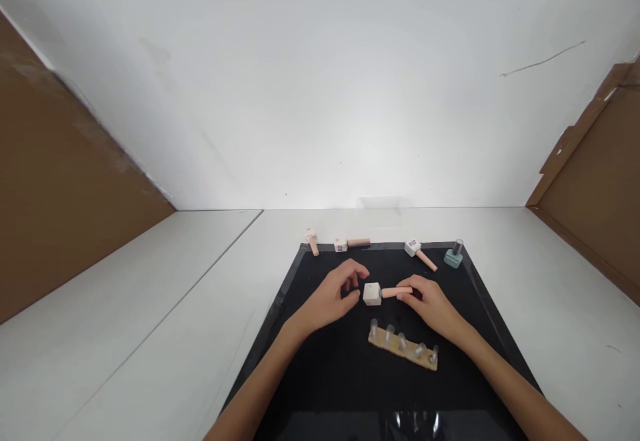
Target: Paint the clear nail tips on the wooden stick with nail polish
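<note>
The bottle (372, 293) is beyond the strip (413, 351), near to its left half but apart from it, and its pink cap (393, 291) points to the right. The fingers of your right hand (431, 302), which is beyond the right part of the strip, pinch the cap close to its end. The fingers of your left hand (330, 299), to the left of the strip and beyond it, are curved and free; they grasp nothing, and the thumb is just beside the bottle. I cannot tell if the bottle rests on the mat (320, 374).

For a good hold, I think you should support the square body with the left fingers, because a pinch at the cap's end alone may let it swing down. Press lightly, and carry both wrists high over the strip, as the clear tubes (389, 335) on it lean and could probably tip.

Well beyond the strip there are also a second bottle (311, 235) and a third bottle (341, 245) to the left, a fourth bottle (412, 247) behind its right part, and a green bottle (453, 259) to the right.
</note>
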Tool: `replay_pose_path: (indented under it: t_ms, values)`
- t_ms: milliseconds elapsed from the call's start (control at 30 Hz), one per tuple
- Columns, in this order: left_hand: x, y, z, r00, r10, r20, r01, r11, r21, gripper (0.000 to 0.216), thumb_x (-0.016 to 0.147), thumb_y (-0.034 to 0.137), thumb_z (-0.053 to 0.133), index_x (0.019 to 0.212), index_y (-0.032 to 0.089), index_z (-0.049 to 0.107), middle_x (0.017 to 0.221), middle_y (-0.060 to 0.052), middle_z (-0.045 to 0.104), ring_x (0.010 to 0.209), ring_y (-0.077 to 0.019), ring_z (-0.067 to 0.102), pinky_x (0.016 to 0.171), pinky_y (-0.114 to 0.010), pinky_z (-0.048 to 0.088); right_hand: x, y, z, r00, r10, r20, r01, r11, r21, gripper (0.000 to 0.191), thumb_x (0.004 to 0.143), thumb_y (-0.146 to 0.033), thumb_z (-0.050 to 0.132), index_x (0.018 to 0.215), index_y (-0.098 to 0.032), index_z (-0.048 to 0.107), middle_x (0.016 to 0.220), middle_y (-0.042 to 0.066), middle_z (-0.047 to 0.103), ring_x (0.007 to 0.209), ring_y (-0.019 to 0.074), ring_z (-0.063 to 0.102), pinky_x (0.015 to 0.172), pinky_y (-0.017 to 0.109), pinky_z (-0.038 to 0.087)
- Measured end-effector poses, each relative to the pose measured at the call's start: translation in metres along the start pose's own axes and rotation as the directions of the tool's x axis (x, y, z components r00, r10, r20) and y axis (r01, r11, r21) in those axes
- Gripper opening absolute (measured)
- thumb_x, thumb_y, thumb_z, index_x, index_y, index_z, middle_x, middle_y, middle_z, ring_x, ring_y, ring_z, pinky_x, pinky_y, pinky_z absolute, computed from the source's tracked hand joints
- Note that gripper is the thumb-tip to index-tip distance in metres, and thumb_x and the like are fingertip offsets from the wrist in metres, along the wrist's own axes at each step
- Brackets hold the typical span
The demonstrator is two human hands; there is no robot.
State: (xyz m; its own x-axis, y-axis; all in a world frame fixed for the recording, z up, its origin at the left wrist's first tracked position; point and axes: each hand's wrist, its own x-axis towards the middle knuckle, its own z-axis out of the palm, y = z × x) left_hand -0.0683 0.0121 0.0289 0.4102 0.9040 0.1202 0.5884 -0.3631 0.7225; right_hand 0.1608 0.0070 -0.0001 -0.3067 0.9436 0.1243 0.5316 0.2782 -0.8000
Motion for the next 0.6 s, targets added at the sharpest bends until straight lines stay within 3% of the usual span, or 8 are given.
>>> replay_pose_path:
  t_ms: [167,233,333,367,433,500,600]
  values:
    - [-0.031,0.018,0.003,0.955,-0.142,0.26,0.181,0.975,-0.132,0.023,0.068,0.014,0.052,0.089,0.022,0.047,0.085,0.001,0.05,0.074,-0.0138,0.047,0.068,-0.026,0.043,0.003,0.005,0.003,0.998,0.055,-0.025,-0.049,0.979,0.198,0.016,0.08,-0.026,0.055,0.083,-0.017,0.067,0.062,-0.001,0.059,0.053,0.0151,0.052,0.049,0.025,0.039]
    - [-0.034,0.017,0.009,0.963,-0.165,0.214,0.195,0.972,-0.13,0.022,0.071,0.019,0.055,0.091,0.022,0.047,0.084,0.001,0.051,0.076,-0.0148,0.047,0.07,-0.027,0.043,0.003,0.004,0.006,0.996,0.075,-0.042,-0.061,0.963,0.263,0.018,0.081,-0.029,0.054,0.083,-0.016,0.066,0.056,-0.002,0.054,0.049,0.0135,0.047,0.045,0.024,0.035]
    - [-0.027,0.009,0.018,0.985,-0.171,-0.033,0.168,0.983,-0.077,0.028,0.074,0.021,0.054,0.102,0.022,0.05,0.096,-0.003,0.053,0.084,-0.0177,0.05,0.075,-0.03,0.043,0.001,-0.001,0.008,0.993,0.091,-0.072,-0.061,0.938,0.341,0.02,0.08,-0.032,0.055,0.085,-0.016,0.066,0.057,-0.002,0.054,0.05,0.0136,0.047,0.047,0.024,0.036]
    - [-0.022,0.006,0.021,0.988,-0.148,-0.051,0.144,0.987,-0.077,0.033,0.076,0.022,0.054,0.109,0.023,0.05,0.104,-0.005,0.054,0.088,-0.0188,0.051,0.075,-0.031,0.044,0.001,-0.003,0.008,0.993,0.091,-0.079,-0.056,0.93,0.363,0.02,0.079,-0.033,0.057,0.086,-0.017,0.066,0.06,-0.001,0.057,0.052,0.0143,0.049,0.049,0.025,0.037]
    - [-0.011,0.0,0.024,0.997,-0.077,-0.003,0.077,0.995,-0.064,0.04,0.078,0.026,0.055,0.117,0.024,0.05,0.112,-0.006,0.057,0.092,-0.0197,0.054,0.074,-0.03,0.045,0.0,-0.007,0.008,0.992,0.091,-0.091,-0.047,0.914,0.403,0.019,0.077,-0.034,0.061,0.086,-0.018,0.068,0.067,0.001,0.061,0.059,0.0161,0.053,0.055,0.027,0.041]
    - [-0.001,-0.004,0.026,0.996,-0.003,0.085,0.002,1.0,0.015,0.031,0.081,0.028,0.054,0.112,0.023,0.056,0.104,-0.005,0.062,0.09,-0.0199,0.056,0.072,-0.029,0.046,0.0,-0.01,0.007,0.989,0.097,-0.109,-0.04,0.898,0.439,0.019,0.074,-0.034,0.065,0.084,-0.018,0.069,0.072,0.002,0.064,0.064,0.0176,0.055,0.059,0.028,0.042]
    - [0.006,-0.008,0.027,0.996,0.024,0.083,-0.03,0.997,0.068,0.023,0.082,0.026,0.055,0.104,0.021,0.06,0.099,-0.005,0.063,0.089,-0.0204,0.057,0.076,-0.03,0.047,0.001,-0.009,0.002,0.979,0.13,-0.157,-0.037,0.871,0.489,0.02,0.072,-0.036,0.068,0.082,-0.019,0.069,0.075,0.002,0.063,0.064,0.0169,0.053,0.059,0.028,0.041]
